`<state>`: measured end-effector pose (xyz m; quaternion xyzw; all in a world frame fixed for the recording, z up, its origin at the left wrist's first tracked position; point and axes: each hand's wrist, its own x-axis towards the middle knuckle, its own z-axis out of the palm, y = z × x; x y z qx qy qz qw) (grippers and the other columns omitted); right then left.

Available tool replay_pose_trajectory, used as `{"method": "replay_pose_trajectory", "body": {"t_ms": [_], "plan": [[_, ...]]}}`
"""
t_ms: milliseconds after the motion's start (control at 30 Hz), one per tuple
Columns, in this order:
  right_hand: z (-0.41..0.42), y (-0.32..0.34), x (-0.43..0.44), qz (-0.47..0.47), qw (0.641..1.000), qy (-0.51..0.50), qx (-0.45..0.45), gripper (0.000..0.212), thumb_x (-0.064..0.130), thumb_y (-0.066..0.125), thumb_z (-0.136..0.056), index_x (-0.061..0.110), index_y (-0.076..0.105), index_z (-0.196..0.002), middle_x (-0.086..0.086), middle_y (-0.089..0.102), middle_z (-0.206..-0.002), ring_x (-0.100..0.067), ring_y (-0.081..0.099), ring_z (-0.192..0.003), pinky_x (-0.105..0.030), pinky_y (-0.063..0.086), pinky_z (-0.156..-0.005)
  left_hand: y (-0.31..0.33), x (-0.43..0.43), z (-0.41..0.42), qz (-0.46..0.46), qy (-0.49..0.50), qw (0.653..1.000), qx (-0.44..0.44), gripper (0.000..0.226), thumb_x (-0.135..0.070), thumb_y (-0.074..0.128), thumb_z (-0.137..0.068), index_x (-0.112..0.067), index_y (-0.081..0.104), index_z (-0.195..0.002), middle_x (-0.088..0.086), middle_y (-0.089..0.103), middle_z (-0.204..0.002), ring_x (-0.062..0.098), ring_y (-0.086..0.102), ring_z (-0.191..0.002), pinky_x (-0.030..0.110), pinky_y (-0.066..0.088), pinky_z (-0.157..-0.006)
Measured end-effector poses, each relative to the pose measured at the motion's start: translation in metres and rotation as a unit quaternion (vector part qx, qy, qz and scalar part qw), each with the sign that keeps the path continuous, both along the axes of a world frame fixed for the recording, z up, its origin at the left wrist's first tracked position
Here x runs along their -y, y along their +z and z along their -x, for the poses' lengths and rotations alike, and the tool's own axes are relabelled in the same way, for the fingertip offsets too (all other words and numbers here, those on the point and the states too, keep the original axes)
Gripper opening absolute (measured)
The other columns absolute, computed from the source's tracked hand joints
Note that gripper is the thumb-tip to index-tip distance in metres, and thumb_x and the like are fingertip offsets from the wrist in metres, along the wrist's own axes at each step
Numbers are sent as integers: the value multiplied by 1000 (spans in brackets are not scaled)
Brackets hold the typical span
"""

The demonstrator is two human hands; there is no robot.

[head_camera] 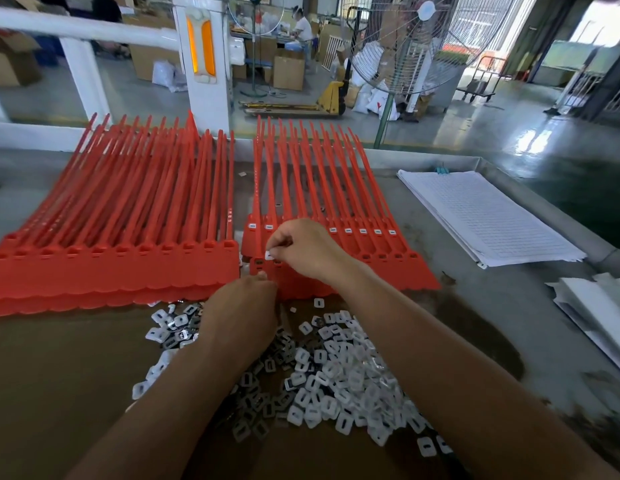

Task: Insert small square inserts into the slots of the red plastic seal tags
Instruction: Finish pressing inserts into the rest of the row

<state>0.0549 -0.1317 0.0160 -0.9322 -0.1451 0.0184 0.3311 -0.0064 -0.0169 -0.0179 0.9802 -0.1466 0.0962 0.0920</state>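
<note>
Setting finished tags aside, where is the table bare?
Between the right tags and the paper stack; also in front of the left tags, left of the insert pile. The middle is crowded by the left hand and right hand.

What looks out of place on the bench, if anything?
Minor only. One small white insert lies far up in the gap between the left tag sheet and the right tag sheet, well away from the loose heap of inserts at the near side. Nothing looks damaged.

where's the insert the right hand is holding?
Head view, centre: the insert is pinched by the right hand, just over the near row of the right-side batch of red tags.
</note>
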Motion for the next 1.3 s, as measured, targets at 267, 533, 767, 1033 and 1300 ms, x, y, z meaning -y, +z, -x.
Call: {"method": "replay_pose_trajectory", "body": {"t_ms": [267,533,767,1033,1300], "plan": [[-11,-12,-17,52,998,-19,7,18,8,55,-86,-2,70,-89,-9,69,-100,-19,63,-94,-25,45,-75,-2,-1,0,-13,-8,1000,14,29,-12,40,-87,-21,60,-107,-3,59,-107,16,59,-91,23,35,-62],[-11,-14,-26,121,992,-17,9,20,8,51,-87,2,69,-90,-13,67,-98,-25,62,-89,-36,51,-79,-3,-1,1,1,-7,1000,18,34,-11,41,-87,-21,59,-113,-3,59,-103,15,57,-89,22,35,-62],[-14,-16,-23,74,997,-36,5,9,7,59,-83,16,60,-80,2,62,-91,-16,58,-89,-25,38,-69,-2,-2,4,-7,-5,1000,21,31,-12,40,-87,-21,59,-110,-3,58,-103,16,57,-89,22,32,-61],[-30,-12,-27,49,992,-86,-77,3,8,60,-81,7,62,-83,-7,65,-90,-18,59,-78,-30,47,-71,-2,-1,2,-16,-6,1000,21,28,-13,38,-87,-18,60,-104,-1,59,-102,17,58,-88,23,33,-62],[-33,-11,-29,83,988,-82,-102,21,14,66,-79,10,50,-66,-3,56,-76,-21,57,-77,-33,45,-73,-2,-2,2,-5,-6,1000,9,29,-14,41,-85,-20,61,-106,-3,61,-100,16,59,-85,23,38,-63]]}}
